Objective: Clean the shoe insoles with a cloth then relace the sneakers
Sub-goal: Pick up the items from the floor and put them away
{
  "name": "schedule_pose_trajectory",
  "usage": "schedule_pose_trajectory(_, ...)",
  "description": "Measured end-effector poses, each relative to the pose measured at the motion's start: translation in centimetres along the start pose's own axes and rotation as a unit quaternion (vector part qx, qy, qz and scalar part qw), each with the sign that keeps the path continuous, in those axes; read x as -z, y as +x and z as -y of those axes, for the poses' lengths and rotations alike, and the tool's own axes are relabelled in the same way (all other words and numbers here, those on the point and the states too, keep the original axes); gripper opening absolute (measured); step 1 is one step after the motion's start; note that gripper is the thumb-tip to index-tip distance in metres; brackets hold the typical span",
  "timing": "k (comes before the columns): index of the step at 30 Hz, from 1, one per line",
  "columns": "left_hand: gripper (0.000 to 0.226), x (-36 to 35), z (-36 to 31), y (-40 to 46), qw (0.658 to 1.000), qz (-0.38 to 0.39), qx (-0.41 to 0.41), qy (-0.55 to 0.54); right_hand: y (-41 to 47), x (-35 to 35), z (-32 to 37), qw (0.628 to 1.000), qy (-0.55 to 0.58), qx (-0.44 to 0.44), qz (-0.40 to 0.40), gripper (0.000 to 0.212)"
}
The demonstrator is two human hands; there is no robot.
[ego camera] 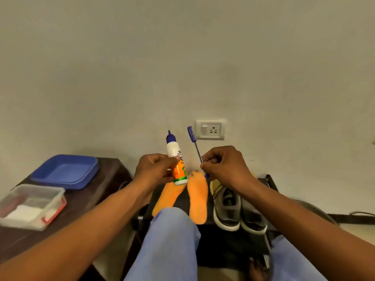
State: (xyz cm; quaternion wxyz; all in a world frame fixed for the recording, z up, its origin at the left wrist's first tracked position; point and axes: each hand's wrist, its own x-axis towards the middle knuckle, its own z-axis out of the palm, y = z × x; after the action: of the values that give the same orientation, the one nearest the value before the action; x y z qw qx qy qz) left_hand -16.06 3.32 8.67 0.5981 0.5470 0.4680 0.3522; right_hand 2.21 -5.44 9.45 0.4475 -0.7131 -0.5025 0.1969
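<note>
1. The dark side table (pixel 113 169) on the left carried a blue tray (pixel 67 171) and a clear box (pixel 30 205), both near its edges.
2. The left hand (pixel 154 169) gripped a glue bottle (pixel 176 163) upright.
3. The right hand (pixel 223 165) pinched a pen (pixel 194 145).
4. Two orange insoles (pixel 196 197) lay below the hands on a dark stand, sneakers (pixel 237 209) just beside.
5. Judgement: wiping had not begun. No cloth was identifiable. Both hands first needed freeing. Open room remained above the insoles.

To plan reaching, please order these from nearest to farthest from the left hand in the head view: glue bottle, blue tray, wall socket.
1. Glue bottle: held in the left hand.
2. Wall socket: up and right, on the wall.
3. Blue tray: far left, on the table.
</note>
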Motion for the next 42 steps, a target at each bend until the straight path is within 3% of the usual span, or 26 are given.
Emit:
schedule_pose_trajectory(4, 0.020, 7.6, 0.7, 0.9, 0.996, -0.087, -0.011, -0.006, 2.5, -6.2, 2.4, 0.998, 0.001, 0.038, 0.056, 0.016)
schedule_pose_trajectory(10, 0.027, 16.3, 1.2, 2.6, 0.980, -0.192, 0.005, -0.057, 5.9, -14.9, 6.3, 0.990, -0.006, 0.048, 0.131, 0.011)
schedule_pose_trajectory(19, 0.016, 26.4, -0.1, 4.2, 0.935, -0.344, -0.007, -0.086, 13.4, -28.1, 14.1, 0.948, -0.163, 0.162, 0.220, 0.014)
schedule_pose_trajectory(27, 0.020, 30.3, 1.8, 5.1, 0.919, -0.388, 0.019, -0.073, 14.9, -35.5, 16.6, 0.870, -0.329, 0.270, 0.248, 0.021)
schedule_pose_trajectory(36, 0.016, 30.2, 2.8, 6.1, 0.922, -0.375, 0.023, -0.089, 14.2, -38.4, 15.5, 0.791, -0.467, 0.335, 0.210, 0.024)
schedule_pose_trajectory(42, 0.017, 30.5, 3.4, 5.8, 0.920, -0.379, 0.018, -0.096, 13.9, -39.3, 15.2, 0.768, -0.499, 0.343, 0.208, 0.024)
